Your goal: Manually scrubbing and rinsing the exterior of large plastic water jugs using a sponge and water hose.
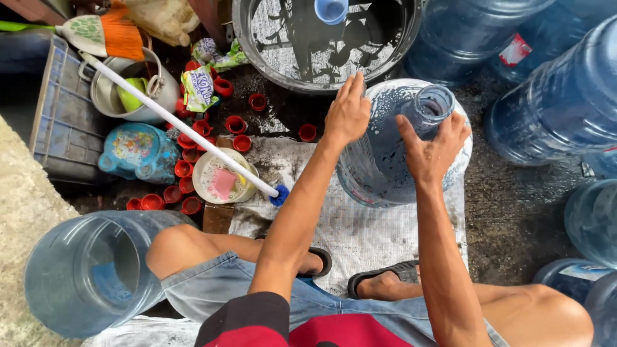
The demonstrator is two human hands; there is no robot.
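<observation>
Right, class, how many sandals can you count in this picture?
2. The left sandal is mostly hidden behind the left forearm; the right sandal lies beside it, both on the white sack below the water bottle.

Jug (385, 154) on mat (360, 231); caps (193, 160) left; tub (321, 45) behind.

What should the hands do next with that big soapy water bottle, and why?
Probably tip and swirl the big bottle. The left hand lies flat on its shoulder, the right hand grips near its open neck, and suds cling inside, so both hands seem set to slosh it. The long white brush lies unused beside it.
</observation>
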